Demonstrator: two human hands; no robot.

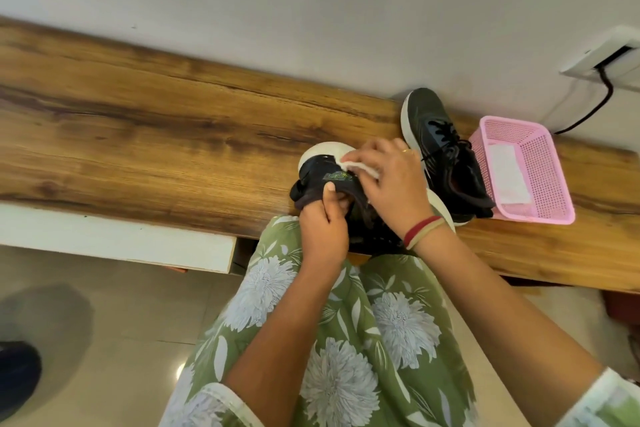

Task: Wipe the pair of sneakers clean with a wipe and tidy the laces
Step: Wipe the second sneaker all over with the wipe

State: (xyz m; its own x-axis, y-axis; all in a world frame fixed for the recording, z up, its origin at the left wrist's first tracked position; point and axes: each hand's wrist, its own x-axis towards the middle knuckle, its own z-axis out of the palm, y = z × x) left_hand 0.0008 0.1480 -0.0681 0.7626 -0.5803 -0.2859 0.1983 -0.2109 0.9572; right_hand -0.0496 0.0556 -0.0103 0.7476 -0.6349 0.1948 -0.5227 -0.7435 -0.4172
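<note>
Left hand point(323, 229) curled round heel collar of black sneaker point(313, 172), thumb on top. Right hand point(391, 180) pinches white wipe point(360, 168), pressed on heel. Green heel label point(337, 177) unreadable. Held sneaker at wooden bench point(173, 135) front edge; second sneaker point(436, 135) behind, touching pink basket point(550, 184).
</note>
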